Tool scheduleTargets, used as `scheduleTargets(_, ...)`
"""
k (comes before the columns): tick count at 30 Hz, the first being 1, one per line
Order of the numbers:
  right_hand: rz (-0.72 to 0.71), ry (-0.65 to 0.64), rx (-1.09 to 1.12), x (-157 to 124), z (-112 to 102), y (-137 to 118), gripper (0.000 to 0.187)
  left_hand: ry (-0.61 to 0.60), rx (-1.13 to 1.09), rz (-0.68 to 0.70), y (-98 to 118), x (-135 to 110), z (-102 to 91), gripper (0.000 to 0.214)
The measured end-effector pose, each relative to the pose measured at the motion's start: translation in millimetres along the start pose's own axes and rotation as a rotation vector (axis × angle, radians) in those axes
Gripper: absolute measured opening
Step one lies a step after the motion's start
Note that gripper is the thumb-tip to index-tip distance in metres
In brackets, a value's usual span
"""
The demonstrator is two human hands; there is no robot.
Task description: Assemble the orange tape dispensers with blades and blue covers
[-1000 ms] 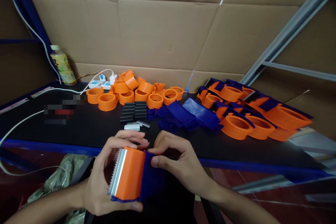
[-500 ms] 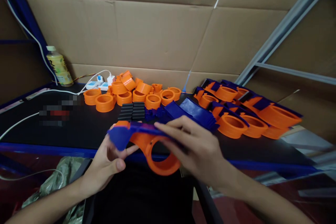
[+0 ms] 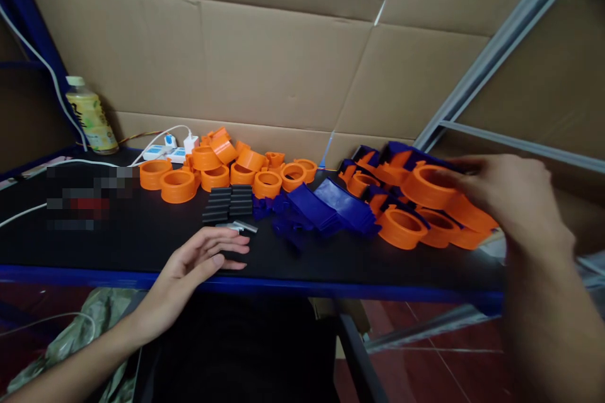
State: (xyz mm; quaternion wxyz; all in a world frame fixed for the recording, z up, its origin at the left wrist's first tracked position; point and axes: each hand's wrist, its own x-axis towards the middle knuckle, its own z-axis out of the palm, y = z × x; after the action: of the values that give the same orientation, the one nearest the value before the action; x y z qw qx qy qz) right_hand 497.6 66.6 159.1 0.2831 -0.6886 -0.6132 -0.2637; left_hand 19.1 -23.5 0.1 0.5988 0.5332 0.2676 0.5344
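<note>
The right hand (image 3: pixel 513 201) reaches out at about two o'clock and grips an orange-and-blue plastic tape dispenser (image 3: pixel 428 184), its fingers wrapped over the far side of the round orange core. That dispenser sits on top of a pile of assembled orange-and-blue dispensers (image 3: pixel 406 217) at the right end of the black desk (image 3: pixel 142 239); whether it touches the ones beneath is hard to tell.

The left hand (image 3: pixel 198 258) lies near the desk's front edge at about seven o'clock, palm turned inward, fingers loosely spread and holding nothing. Just beyond its fingertips lie small silver metal strips (image 3: pixel 239 226), and past those, at eleven o'clock from the hand, two stacks of black ribbed blocks (image 3: pixel 230 201).

Dark blue plastic plates (image 3: pixel 326 208) fan out between the blocks and the dispenser pile. Loose orange plastic rings (image 3: pixel 222 167) crowd the back of the desk towards twelve o'clock, beside a white power strip (image 3: pixel 165 151). A yellow-labelled drink bottle (image 3: pixel 89 114) stands at ten o'clock against the brown cardboard wall (image 3: pixel 265 56).
</note>
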Motion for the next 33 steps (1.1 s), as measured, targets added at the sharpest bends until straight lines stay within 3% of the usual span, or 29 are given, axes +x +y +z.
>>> scheduleTargets(3, 0.129, -0.142, -0.199, -10.4, 0.7, 26.4, 0.067, -0.014, 0.040, -0.001, -0.5, 0.9, -1.5, 0.026)
scheduleTargets(8, 0.344, -0.291, -0.346, -16.4, 10.0, 49.9, 0.070, -0.033, 0.107, -0.061, 0.2, 0.8, -5.3, 0.025)
scheduleTargets(15, 0.436, -0.417, -0.349, -18.6, 19.7, 45.5, 0.064, -0.057, 0.142, -0.075, 2.1, 1.3, -3.7, 0.022)
scheduleTargets(22, 0.384, -0.506, -0.395, -11.1, 18.7, 40.5, 0.052, -0.068, 0.154, -0.091, 2.5, 1.1, -4.1, 0.020)
scheduleTargets(26, 0.212, -0.444, -0.402, -11.6, 15.6, 34.7, 0.049, -0.078, 0.156, -0.089, 3.1, 0.3, -3.9, 0.020)
scheduleTargets(30, -0.150, -0.282, -0.285, -0.8, 20.4, -10.4, 0.046, -0.076, 0.173, -0.097, 3.1, 0.5, -4.5, 0.020)
scheduleTargets(32, -0.323, -0.396, -0.078, 15.9, 34.1, -48.4, 0.048, -0.073, 0.178, -0.101, 2.6, 0.9, -5.1, 0.020)
scheduleTargets(33, -0.426, -0.517, 0.036, 26.7, 44.8, -68.8, 0.051, -0.072, 0.180, -0.102, 2.5, 1.1, -5.3, 0.020)
